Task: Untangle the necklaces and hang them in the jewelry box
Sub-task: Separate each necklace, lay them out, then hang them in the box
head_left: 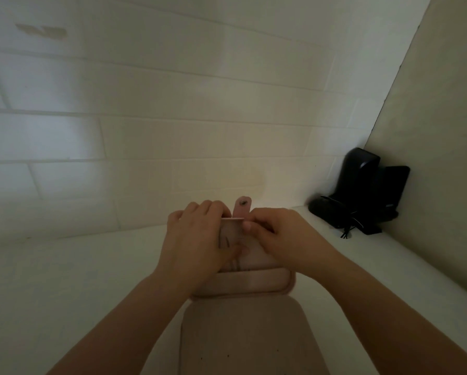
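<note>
A pale pink jewelry box (254, 284) stands open on the white surface, its lid upright with a snap tab (242, 207) at the top. Faint thin necklace chains (233, 263) hang against the inside of the lid, partly hidden. My left hand (197, 244) curls over the lid's top left edge, its thumb low on the inner face. My right hand (278, 239) pinches at the lid's top edge near the tab; what it pinches is too small and dim to tell. A second pink padded panel (243, 336) lies flat nearest me.
White brick wall rises behind the box. A black device with cables (362, 193) sits in the back right corner against a beige side wall (429, 131). The scene is dim.
</note>
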The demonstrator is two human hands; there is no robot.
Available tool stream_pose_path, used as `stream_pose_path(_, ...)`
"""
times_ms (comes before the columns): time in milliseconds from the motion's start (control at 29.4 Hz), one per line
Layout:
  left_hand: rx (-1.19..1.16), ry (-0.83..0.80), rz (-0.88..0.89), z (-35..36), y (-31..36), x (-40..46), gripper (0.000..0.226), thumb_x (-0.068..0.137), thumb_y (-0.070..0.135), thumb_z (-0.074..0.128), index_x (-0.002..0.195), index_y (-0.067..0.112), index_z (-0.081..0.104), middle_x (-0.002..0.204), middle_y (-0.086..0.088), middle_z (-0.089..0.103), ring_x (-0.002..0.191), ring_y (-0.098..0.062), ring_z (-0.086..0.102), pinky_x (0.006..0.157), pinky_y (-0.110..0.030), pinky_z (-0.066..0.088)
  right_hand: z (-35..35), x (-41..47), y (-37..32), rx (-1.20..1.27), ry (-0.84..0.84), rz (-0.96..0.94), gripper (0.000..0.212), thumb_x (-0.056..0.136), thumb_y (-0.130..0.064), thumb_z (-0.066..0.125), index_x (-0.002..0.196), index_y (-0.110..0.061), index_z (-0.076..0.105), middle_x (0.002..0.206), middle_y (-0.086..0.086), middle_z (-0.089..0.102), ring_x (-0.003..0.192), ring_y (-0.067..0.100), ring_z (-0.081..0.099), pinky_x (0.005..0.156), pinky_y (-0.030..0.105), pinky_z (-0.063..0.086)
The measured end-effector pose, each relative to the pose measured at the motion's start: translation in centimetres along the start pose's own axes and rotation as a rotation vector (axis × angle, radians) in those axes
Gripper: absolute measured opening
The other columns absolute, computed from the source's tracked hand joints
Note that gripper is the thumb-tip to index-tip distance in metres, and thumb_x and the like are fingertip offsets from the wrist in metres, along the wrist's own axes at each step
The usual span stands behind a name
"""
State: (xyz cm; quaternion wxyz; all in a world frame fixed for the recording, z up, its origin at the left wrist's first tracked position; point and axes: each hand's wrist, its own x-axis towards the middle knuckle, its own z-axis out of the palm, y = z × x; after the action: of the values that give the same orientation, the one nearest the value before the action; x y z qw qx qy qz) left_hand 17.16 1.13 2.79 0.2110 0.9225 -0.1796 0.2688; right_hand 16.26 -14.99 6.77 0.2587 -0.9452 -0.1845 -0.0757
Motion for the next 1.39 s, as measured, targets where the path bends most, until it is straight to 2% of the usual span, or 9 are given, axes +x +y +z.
stream_pose_path(136, -0.172, 0.022, -0.049, -0.1, -0.2, 0.2, 0.019, 0.081, 0.037, 0.063, 0.093, 0.026, 0.055, 0.087, 0.010, 0.057, 0.087, -0.017, 0.050, 0.073, -0.031, 0.032, 1.1, -0.5, -0.1, -0.063, 0.111, 0.010, 0.020, 0.094, -0.037, 0.044, 0.081, -0.030, 0.058, 0.064, -0.009, 0.052, 0.064, 0.011, 0.051, 0.063, 0.032, 0.043)
stream_pose_path(272, -0.229, 0.056, -0.083, -0.1, -0.1, 0.2, 0.020, 0.081, 0.042, 0.051, 0.088, 0.025, 0.060, 0.084, 0.009, 0.062, 0.084, -0.017, 0.053, 0.075, -0.032, 0.038, 2.1, -1.4, -0.2, -0.171, 0.284, 0.087, 0.030, 0.096, -0.041, 0.039, 0.089, -0.020, 0.059, 0.069, -0.008, 0.051, 0.070, 0.015, 0.055, 0.061, 0.028, 0.039)
stream_pose_path(408, -0.251, 0.099, -0.123, -0.4, 0.4, 0.3, 0.012, 0.079, 0.032, 0.067, 0.084, 0.022, 0.062, 0.075, 0.015, 0.055, 0.081, -0.015, 0.053, 0.074, -0.032, 0.039, 2.3, -1.8, -0.4, -0.214, 0.361, 0.137, 0.029, 0.094, -0.040, 0.041, 0.081, -0.020, 0.058, 0.065, -0.010, 0.046, 0.064, 0.012, 0.048, 0.053, 0.026, 0.031)
stream_pose_path(646, -0.279, -0.033, -0.160, -1.2, 0.3, 0.4, 0.027, 0.070, 0.031, 0.075, 0.091, 0.025, 0.060, 0.077, 0.023, 0.047, 0.086, -0.010, 0.048, 0.076, -0.028, 0.035, 2.6, -2.8, 0.1, -0.240, 0.137, 0.179, 0.030, 0.089, -0.037, 0.047, 0.067, -0.018, 0.053, 0.060, -0.006, 0.047, 0.055, 0.011, 0.045, 0.047, 0.021, 0.030)
stream_pose_path(782, -0.036, -0.014, -0.055, -0.8, 0.6, -0.1, 0.045, 0.057, 0.051, 0.076, 0.088, 0.029, 0.052, 0.084, 0.014, 0.053, 0.082, -0.013, 0.048, 0.080, -0.031, 0.031, 1.7, -3.4, 0.7, -0.128, -0.001, 0.153, 0.031, 0.085, -0.030, 0.057, 0.066, -0.006, 0.056, 0.061, 0.003, 0.051, 0.057, 0.014, 0.047, 0.050, 0.022, 0.032)
stream_pose_path(884, 0.170, -0.008, 0.034, -0.5, 0.7, -0.6, 0.065, 0.044, 0.066, 0.065, 0.090, 0.022, 0.056, 0.083, 0.005, 0.060, 0.079, -0.020, 0.058, 0.082, -0.042, 0.042, 0.7, -3.4, 0.8, -0.078, -0.010, 0.154, 0.028, 0.084, -0.025, 0.059, 0.075, 0.000, 0.065, 0.066, 0.012, 0.061, 0.059, 0.021, 0.054, 0.052, 0.026, 0.036)
stream_pose_path(1088, 0.229, -0.019, 0.090, 0.0, 0.2, -0.8, 0.080, 0.039, 0.076, 0.052, 0.095, 0.018, 0.057, 0.085, 0.002, 0.060, 0.078, -0.023, 0.060, 0.077, -0.044, 0.047, 0.4, -2.0, -0.3, 0.546, 0.086, 0.302, 0.008, 0.084, -0.013, 0.066, 0.078, -0.011, 0.072, 0.068, 0.008, 0.070, 0.060, 0.014, 0.067, 0.062, 0.025, 0.057)
stream_pose_path(1224, 0.143, -0.032, 0.092, -0.2, 0.0, -0.7, 0.081, 0.044, 0.076, 0.042, 0.098, 0.017, 0.057, 0.087, 0.002, 0.060, 0.078, -0.023, 0.058, 0.069, -0.035, 0.044, 1.4, -1.7, -0.3, 0.326, 0.020, 0.290, 0.014, 0.081, -0.021, 0.066, 0.074, -0.012, 0.073, 0.072, 0.010, 0.072, 0.070, 0.024, 0.069, 0.073, 0.038, 0.056)
stream_pose_path(1394, -0.154, -0.124, 0.065, -0.8, -1.0, -0.8, 0.069, 0.062, 0.049, 0.069, 0.122, 0.019, 0.051, 0.115, 0.005, 0.046, 0.099, -0.008, 0.033, 0.086, -0.021, 0.032, 1.6, -2.5, -0.1, 0.118, 0.076, 0.222, 0.014, 0.089, -0.021, 0.055, 0.091, -0.021, 0.069, 0.082, -0.006, 0.065, 0.079, 0.011, 0.061, 0.072, 0.024, 0.047)
